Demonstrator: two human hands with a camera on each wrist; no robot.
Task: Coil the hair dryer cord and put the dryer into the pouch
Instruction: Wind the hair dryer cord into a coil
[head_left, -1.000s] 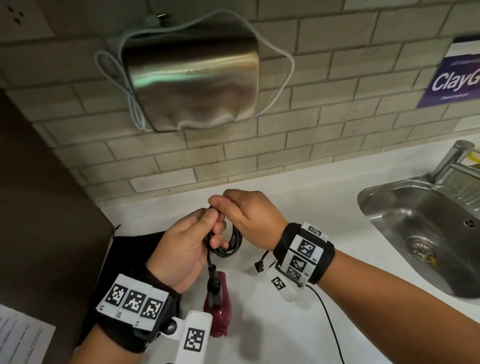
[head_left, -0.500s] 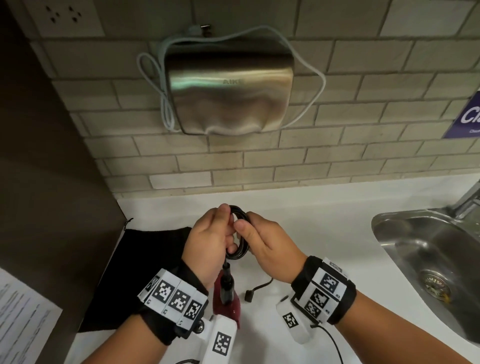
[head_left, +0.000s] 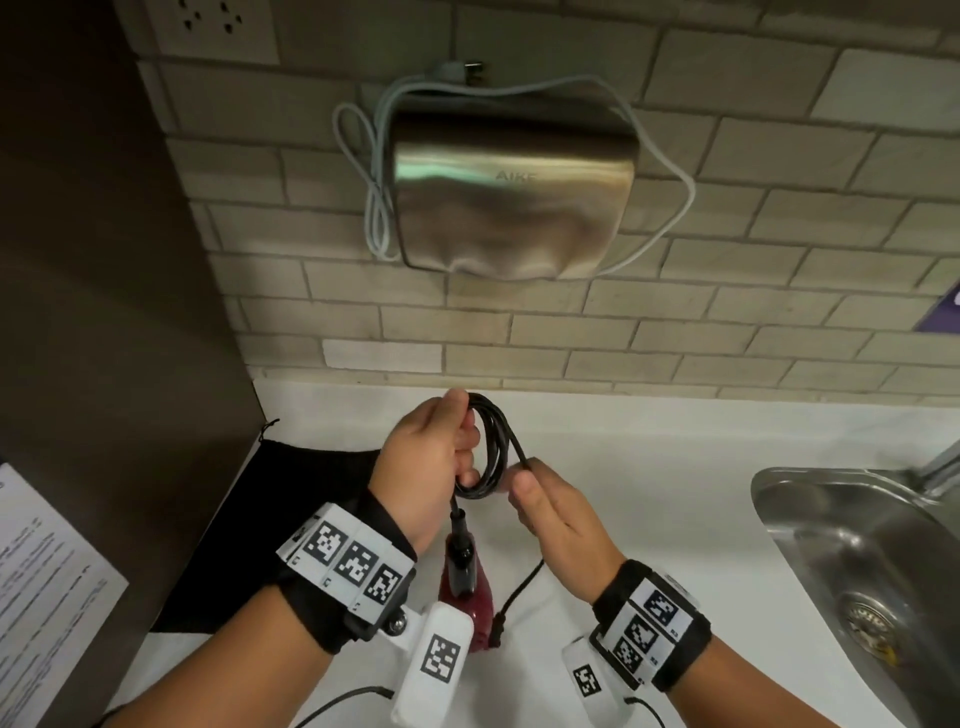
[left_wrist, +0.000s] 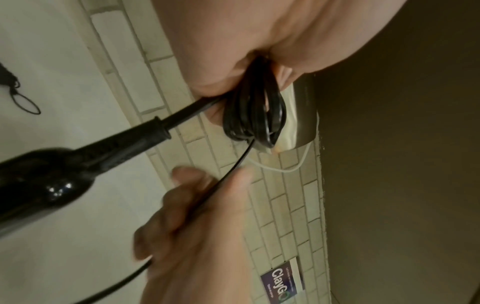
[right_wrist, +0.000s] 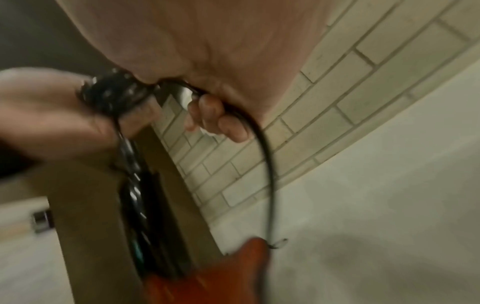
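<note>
My left hand (head_left: 434, 462) grips a small coil of black cord (head_left: 488, 452) above the white counter; the same loops (left_wrist: 253, 115) hang from its fingers in the left wrist view. My right hand (head_left: 558, 512) pinches the loose strand just right of the coil, and the free end with the plug (head_left: 500, 623) dangles below it. The dark red hair dryer (head_left: 465, 597) hangs under the coil by its black strain relief (left_wrist: 124, 142). A black pouch (head_left: 270, 519) lies flat on the counter to the left.
A steel sink (head_left: 857, 571) is set into the counter (head_left: 649, 467) at the right. A metal hand dryer (head_left: 511, 202) with a white cable is on the brick wall. A dark panel (head_left: 104, 312) and a printed sheet (head_left: 47, 571) stand at the left.
Both hands have shifted right and lower in view as my head turned. The right hand came off the coil and drew a strand out to the right; the plug end hangs closer.
</note>
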